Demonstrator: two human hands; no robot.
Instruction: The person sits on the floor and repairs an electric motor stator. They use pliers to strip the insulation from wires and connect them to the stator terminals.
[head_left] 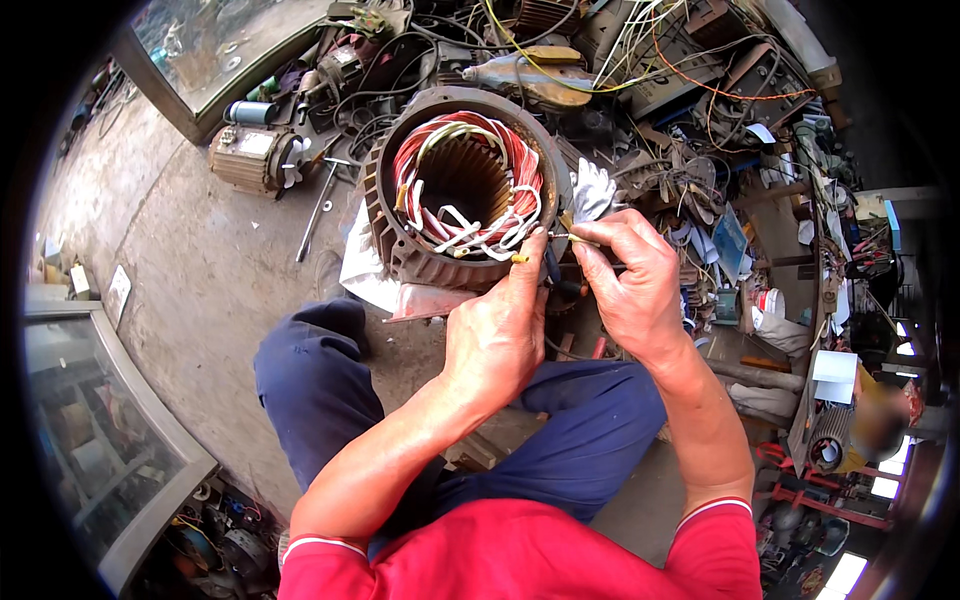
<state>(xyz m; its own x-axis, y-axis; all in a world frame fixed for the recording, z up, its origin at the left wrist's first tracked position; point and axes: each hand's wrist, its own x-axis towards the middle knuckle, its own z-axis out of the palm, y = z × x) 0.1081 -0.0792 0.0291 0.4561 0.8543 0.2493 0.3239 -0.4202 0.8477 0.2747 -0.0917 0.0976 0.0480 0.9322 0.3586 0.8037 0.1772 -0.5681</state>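
Before my knees stands a large motor stator (385,235), its round opening facing up. Bundled red and white windings (525,170) line its inside, tied with white lacing. Over the near right rim, my left hand (495,330) is closed, thumb and index finger pinching a thin wire end. My right hand (635,280) pinches a short yellowish wire piece (572,238) that meets it; the fingertips of both hands are only a little apart. A yellow sleeve end (519,258) pokes out beside my left index finger. Exactly how the two wire ends touch is too small to tell.
A small motor with a fan (250,158) lies on the floor at the left, near a metal wrench-like rod (316,212). White gloves (594,190) lie right of the stator. Tangled cables and motor parts crowd the back and right. A framed glass panel (120,420) stands at lower left.
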